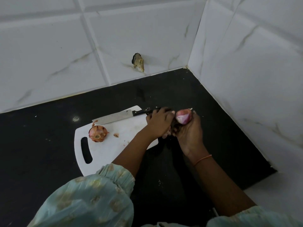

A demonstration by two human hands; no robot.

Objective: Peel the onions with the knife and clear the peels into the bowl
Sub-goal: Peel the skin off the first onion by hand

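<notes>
While your right hand (190,130) cupped the half-peeled purple onion (183,116) off the white plastic cutting board (124,145), fingers curled round it, your left hand (158,124) pinched at its skin, probably to strip it; the steel knife with the black handle (121,116) lay idle along the board's far edge; the second unpeeled onion (98,133) waited by the handle slot; no bowl showed; the tiled walls (246,71) crowded your right, open black counter (41,136) lay left.

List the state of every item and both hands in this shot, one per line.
Peeled onion: held up in right hand.
Unpeeled onion: skin on, resting on cutting board.
Knife: lying flat on the board, not held.
Left hand: fingers curled at the peeled onion; grip unclear.
</notes>
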